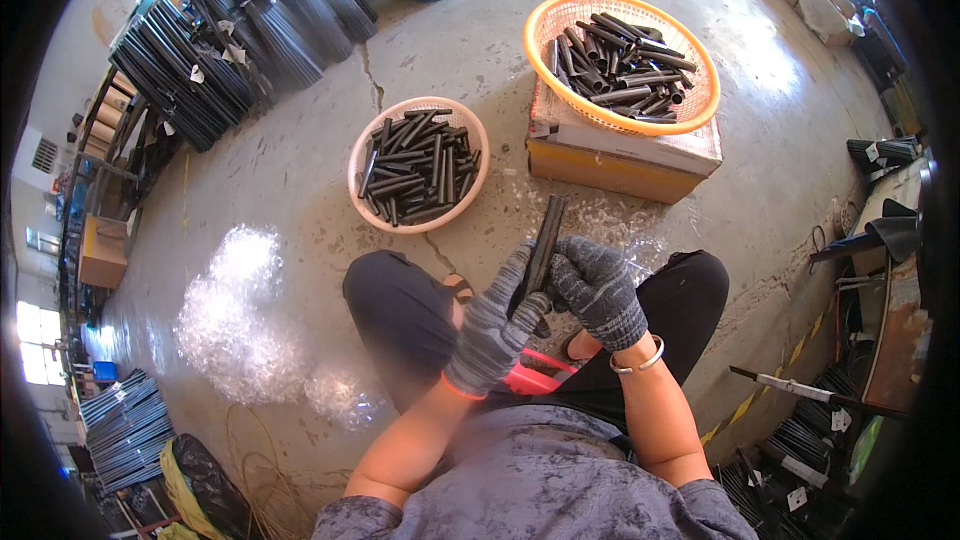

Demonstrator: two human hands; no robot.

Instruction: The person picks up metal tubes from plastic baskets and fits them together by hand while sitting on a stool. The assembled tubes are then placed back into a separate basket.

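Both my hands wear grey striped knit gloves and meet over my lap. Between them a short black tube (546, 240) stands tilted, its far end pointing away from me; whether it is one tube or two side by side I cannot tell. My left hand (492, 325) is wrapped round its near part. Against its right side my right hand (598, 285) presses with bent fingers, their tips partly hidden. Ahead on the floor is a pink basket (357, 175) full of short black tubes (420, 165). Farther right, an orange basket (712, 90) holds more black tubes (625, 70).
The orange basket rests on a cardboard box (610, 166). Crumpled clear plastic film (240, 330) lies on the floor to my left. Bundles of long black tubes (185, 70) stand at the far left. A worktable edge (895, 330) and more bundles are at my right.
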